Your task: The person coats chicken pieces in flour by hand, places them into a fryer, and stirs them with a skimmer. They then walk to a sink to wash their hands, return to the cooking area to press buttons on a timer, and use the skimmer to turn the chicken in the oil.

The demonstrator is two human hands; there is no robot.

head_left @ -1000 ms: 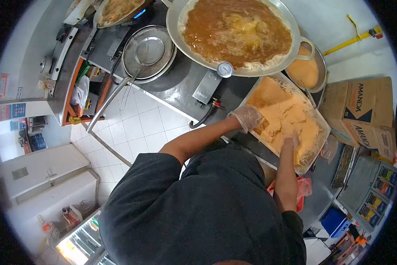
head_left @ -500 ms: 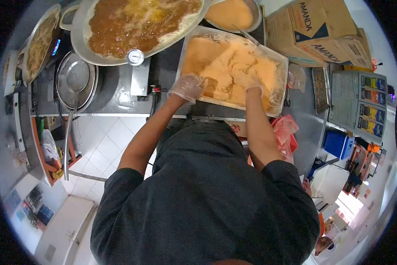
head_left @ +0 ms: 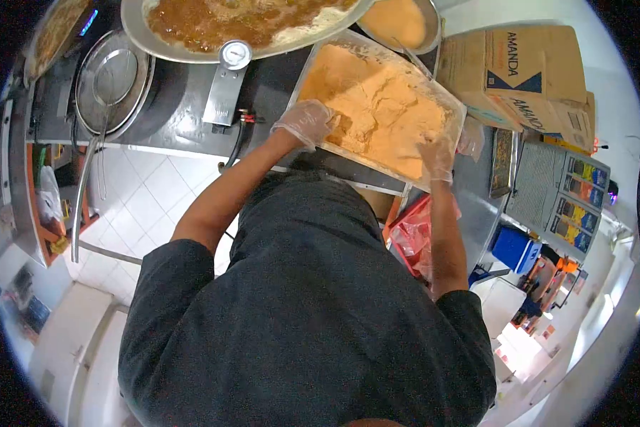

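Note:
A pale rectangular tub [head_left: 453,114] of orange-tinted flour [head_left: 377,85] stands on the dark counter. My left hand [head_left: 305,124], in a clear plastic glove, is at the tub's near left corner, its fingers curled inward over the flour. What they hold, if anything, is hidden. My right hand [head_left: 437,159], also gloved, is over the tub's near right side. Flour coats its fingers, which look stretched toward the flour with nothing visible in them.
A large pan of bubbling oil [head_left: 227,28] is at the back left, with a dial thermometer [head_left: 235,55] at its rim. Strainers [head_left: 113,82] lie farther left. A bowl of orange batter [head_left: 398,21] and cardboard boxes [head_left: 519,64] stand behind. A red plastic bag [head_left: 414,235] hangs at the right.
My right hand has come out of the flour toward the tub's near right side. My left hand stays at the near left corner. The whole view has turned and shifted.

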